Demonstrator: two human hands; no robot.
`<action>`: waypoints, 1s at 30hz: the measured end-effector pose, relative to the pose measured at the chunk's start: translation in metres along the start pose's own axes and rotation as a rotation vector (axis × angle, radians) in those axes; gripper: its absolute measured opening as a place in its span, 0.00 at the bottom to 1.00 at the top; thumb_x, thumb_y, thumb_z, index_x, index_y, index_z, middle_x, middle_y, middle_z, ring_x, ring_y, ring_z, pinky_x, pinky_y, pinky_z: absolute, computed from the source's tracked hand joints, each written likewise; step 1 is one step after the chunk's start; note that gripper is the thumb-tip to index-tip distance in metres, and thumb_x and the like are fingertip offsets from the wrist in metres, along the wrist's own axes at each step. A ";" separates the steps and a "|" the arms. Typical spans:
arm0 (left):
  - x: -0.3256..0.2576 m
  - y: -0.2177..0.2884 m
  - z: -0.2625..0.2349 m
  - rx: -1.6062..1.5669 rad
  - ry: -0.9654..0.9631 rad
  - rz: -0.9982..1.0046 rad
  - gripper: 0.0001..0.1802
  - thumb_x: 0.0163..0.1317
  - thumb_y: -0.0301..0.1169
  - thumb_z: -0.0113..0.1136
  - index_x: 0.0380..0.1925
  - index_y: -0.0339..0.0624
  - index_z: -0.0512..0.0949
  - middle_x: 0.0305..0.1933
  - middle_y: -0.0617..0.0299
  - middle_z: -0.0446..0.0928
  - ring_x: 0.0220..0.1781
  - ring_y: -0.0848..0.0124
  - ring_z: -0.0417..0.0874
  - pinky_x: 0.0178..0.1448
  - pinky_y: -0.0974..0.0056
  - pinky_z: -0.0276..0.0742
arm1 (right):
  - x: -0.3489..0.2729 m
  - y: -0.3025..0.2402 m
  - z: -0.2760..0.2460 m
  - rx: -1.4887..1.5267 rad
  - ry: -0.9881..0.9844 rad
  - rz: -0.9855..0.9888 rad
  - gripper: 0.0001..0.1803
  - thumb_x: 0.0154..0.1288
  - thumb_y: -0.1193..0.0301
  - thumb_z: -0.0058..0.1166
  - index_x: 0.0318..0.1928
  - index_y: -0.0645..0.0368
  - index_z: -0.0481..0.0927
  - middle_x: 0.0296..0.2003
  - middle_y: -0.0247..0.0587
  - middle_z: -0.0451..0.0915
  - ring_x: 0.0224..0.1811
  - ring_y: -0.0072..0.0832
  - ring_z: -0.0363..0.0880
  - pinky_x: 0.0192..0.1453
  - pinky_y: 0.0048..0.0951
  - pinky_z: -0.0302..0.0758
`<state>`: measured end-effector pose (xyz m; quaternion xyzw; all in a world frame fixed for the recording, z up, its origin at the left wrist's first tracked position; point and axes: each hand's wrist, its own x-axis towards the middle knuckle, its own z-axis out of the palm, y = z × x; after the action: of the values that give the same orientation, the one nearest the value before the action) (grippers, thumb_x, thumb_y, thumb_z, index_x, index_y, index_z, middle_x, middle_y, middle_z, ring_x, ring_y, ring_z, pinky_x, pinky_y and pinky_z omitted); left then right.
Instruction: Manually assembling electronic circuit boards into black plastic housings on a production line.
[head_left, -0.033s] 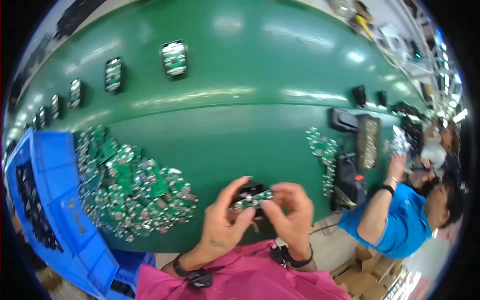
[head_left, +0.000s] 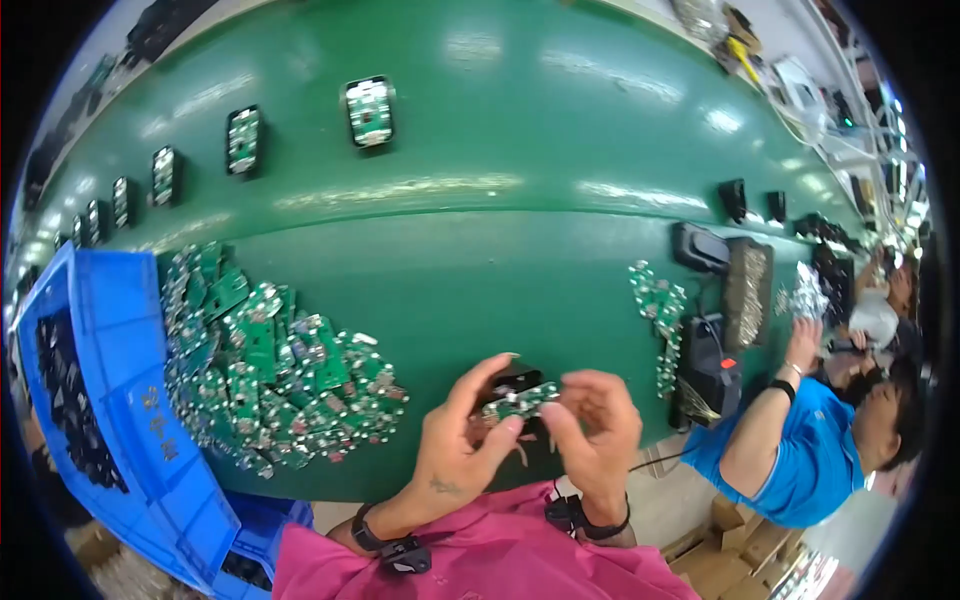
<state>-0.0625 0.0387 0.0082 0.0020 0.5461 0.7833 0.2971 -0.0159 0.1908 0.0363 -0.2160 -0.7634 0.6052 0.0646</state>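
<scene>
Circuit board (head_left: 520, 400), small and green, sits pinched between left hand (head_left: 462, 440) and right hand (head_left: 592, 432) fingers above the desk's (head_left: 500, 270) near edge; a loosened pinch could drop it off the desk.

Electronics assembly line, factory floor. Long green conveyor belt (head_left: 520, 130) carries a row of black trays with circuit boards (head_left: 369, 110) spaced along it. Loose heap of green circuit boards (head_left: 270, 365) sits at the near edge, beside a blue plastic crate (head_left: 120, 340) holding dark parts. A co-worker in a blue shirt (head_left: 800, 460) works the next station on the right, with black fixtures (head_left: 725, 275) there.
</scene>
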 end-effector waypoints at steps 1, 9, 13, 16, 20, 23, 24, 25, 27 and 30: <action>0.000 -0.001 0.000 0.030 -0.011 0.035 0.32 0.64 0.18 0.57 0.68 0.38 0.63 0.52 0.54 0.78 0.44 0.76 0.82 0.45 0.70 0.82 | -0.004 -0.007 0.000 0.035 0.042 0.003 0.13 0.61 0.85 0.59 0.46 0.67 0.75 0.28 0.37 0.79 0.26 0.19 0.77 0.29 0.18 0.73; 0.000 0.000 -0.006 0.280 0.028 0.118 0.29 0.62 0.19 0.58 0.65 0.35 0.67 0.50 0.52 0.80 0.43 0.74 0.82 0.44 0.69 0.81 | -0.001 -0.013 0.014 -0.214 -0.093 -0.193 0.15 0.61 0.79 0.62 0.49 0.63 0.84 0.34 0.43 0.86 0.22 0.20 0.80 0.27 0.24 0.76; -0.005 -0.003 -0.001 0.202 0.027 0.100 0.27 0.62 0.20 0.58 0.63 0.32 0.67 0.49 0.52 0.80 0.44 0.73 0.82 0.46 0.68 0.81 | 0.001 -0.010 0.018 -0.143 -0.182 -0.175 0.10 0.64 0.78 0.60 0.46 0.63 0.84 0.29 0.42 0.83 0.26 0.28 0.82 0.30 0.27 0.77; 0.000 0.000 0.000 0.186 0.026 0.106 0.27 0.62 0.21 0.58 0.62 0.30 0.67 0.48 0.51 0.80 0.45 0.72 0.82 0.49 0.67 0.80 | -0.002 -0.017 0.009 -0.094 -0.195 -0.106 0.10 0.65 0.78 0.58 0.47 0.64 0.83 0.29 0.41 0.82 0.25 0.26 0.81 0.28 0.27 0.76; -0.002 -0.002 -0.005 0.216 -0.009 0.083 0.28 0.63 0.20 0.56 0.64 0.30 0.65 0.52 0.50 0.78 0.48 0.70 0.81 0.51 0.68 0.79 | -0.005 -0.010 0.009 0.025 -0.222 -0.076 0.10 0.66 0.79 0.57 0.47 0.64 0.82 0.31 0.41 0.81 0.25 0.25 0.81 0.26 0.27 0.74; -0.002 0.003 0.000 0.246 -0.022 0.070 0.28 0.63 0.20 0.55 0.65 0.30 0.65 0.52 0.50 0.79 0.49 0.69 0.81 0.52 0.67 0.79 | -0.008 -0.007 0.012 -0.064 -0.174 -0.223 0.08 0.67 0.79 0.56 0.45 0.64 0.82 0.31 0.41 0.80 0.23 0.25 0.80 0.25 0.26 0.73; -0.002 0.004 0.002 0.248 0.020 0.072 0.29 0.61 0.21 0.57 0.64 0.30 0.67 0.48 0.50 0.81 0.45 0.70 0.83 0.51 0.66 0.79 | -0.008 -0.007 0.013 -0.097 -0.158 -0.267 0.07 0.66 0.79 0.56 0.44 0.64 0.81 0.30 0.41 0.80 0.23 0.27 0.79 0.25 0.27 0.73; -0.002 0.004 0.001 0.246 0.016 0.072 0.29 0.61 0.21 0.57 0.64 0.30 0.67 0.48 0.50 0.81 0.45 0.70 0.83 0.51 0.66 0.79 | -0.009 -0.007 0.014 -0.128 -0.142 -0.310 0.05 0.66 0.80 0.56 0.42 0.64 0.81 0.30 0.41 0.79 0.22 0.28 0.79 0.25 0.28 0.74; -0.003 0.003 -0.001 0.274 0.024 0.101 0.29 0.61 0.20 0.56 0.64 0.31 0.67 0.49 0.50 0.81 0.46 0.70 0.83 0.51 0.66 0.79 | -0.009 -0.006 0.016 -0.127 -0.142 -0.336 0.05 0.66 0.79 0.57 0.42 0.63 0.81 0.30 0.41 0.80 0.22 0.30 0.79 0.26 0.29 0.74; -0.004 -0.006 -0.010 0.233 0.046 0.167 0.29 0.60 0.19 0.54 0.64 0.30 0.67 0.49 0.51 0.81 0.47 0.71 0.83 0.50 0.68 0.80 | -0.010 -0.006 0.021 -0.213 -0.109 -0.363 0.04 0.65 0.78 0.58 0.40 0.62 0.80 0.29 0.42 0.80 0.23 0.33 0.79 0.26 0.31 0.75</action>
<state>-0.0601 0.0300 0.0008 0.0637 0.6378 0.7366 0.2159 -0.0161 0.1668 0.0378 -0.0476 -0.8519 0.5103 0.1078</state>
